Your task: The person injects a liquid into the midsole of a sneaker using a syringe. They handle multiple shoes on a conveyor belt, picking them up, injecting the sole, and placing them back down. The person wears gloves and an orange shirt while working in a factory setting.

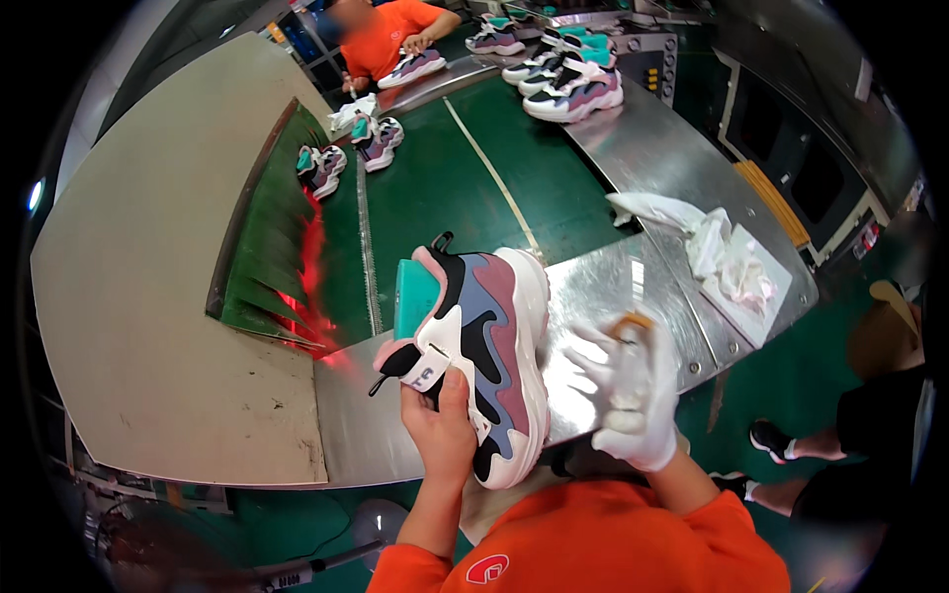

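Observation:
My left hand [440, 425] grips a chunky sneaker [489, 361] by its front strap, thumb on top. The shoe is blue-grey, mauve, black and white with a thick white sole, tilted sideways above the metal table end. A teal insert [417, 299] sticks out of its collar. To the right of the sole, apart from it, my right hand [633, 400] wears a white glove, its fingers spread and slightly blurred. Something orange-brown [631, 322] shows at the glove's far edge; I cannot make out what it is.
A green conveyor belt [425, 212] runs away from me, bordered by a beige panel [178, 267]. White cloths [732, 257] lie on the right metal ledge. Several sneakers [573, 89] stand at the back right, two more at the belt's left. A co-worker [386, 40] handles another shoe.

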`<state>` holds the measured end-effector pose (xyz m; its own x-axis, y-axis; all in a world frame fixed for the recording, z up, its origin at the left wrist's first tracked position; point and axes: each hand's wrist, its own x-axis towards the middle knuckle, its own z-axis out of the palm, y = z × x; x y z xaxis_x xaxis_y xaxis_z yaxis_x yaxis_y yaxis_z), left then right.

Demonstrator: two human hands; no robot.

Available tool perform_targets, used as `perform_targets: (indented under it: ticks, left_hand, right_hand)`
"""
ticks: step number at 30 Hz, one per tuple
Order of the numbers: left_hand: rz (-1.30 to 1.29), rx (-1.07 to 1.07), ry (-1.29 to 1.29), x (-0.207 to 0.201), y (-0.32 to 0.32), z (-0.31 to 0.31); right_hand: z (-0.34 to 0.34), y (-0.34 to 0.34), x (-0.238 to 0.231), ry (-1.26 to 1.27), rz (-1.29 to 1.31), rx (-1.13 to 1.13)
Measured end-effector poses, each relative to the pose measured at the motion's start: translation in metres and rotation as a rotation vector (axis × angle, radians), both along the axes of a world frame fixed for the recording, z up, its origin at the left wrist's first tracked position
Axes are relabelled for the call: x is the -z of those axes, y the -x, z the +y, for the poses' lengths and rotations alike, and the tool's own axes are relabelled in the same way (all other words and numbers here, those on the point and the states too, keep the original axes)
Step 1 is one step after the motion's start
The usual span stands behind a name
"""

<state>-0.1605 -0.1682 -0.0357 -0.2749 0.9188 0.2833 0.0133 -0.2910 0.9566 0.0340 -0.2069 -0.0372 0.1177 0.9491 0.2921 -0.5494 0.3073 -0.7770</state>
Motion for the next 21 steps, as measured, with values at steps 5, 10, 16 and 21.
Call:
perform_targets:
  ticks: [5, 10, 16, 21]
  left_hand:
    - [0.002, 0.036, 0.020, -0.004, 0.005, 0.018]
    - [0.105, 0.035, -0.113, 0.009, 0.014, 0.041]
    - [0.272, 0.191, -0.174, -0.001, 0.023, 0.068]
    - [0.806, 0.265, -0.507, -0.020, 0.022, 0.087]
  right_hand:
    - [-0.008, -0.053, 0.047, 0.104, -0.684, 0.562]
    - [-0.002, -0.085, 0.070, 0.110, -1.094, 0.862]
    - [0.002, -0.081, 0.067, 0.156, -1.119, 0.890]
    - [0.011, -0.082, 0.048, 0.089, -1.227, 0.972]
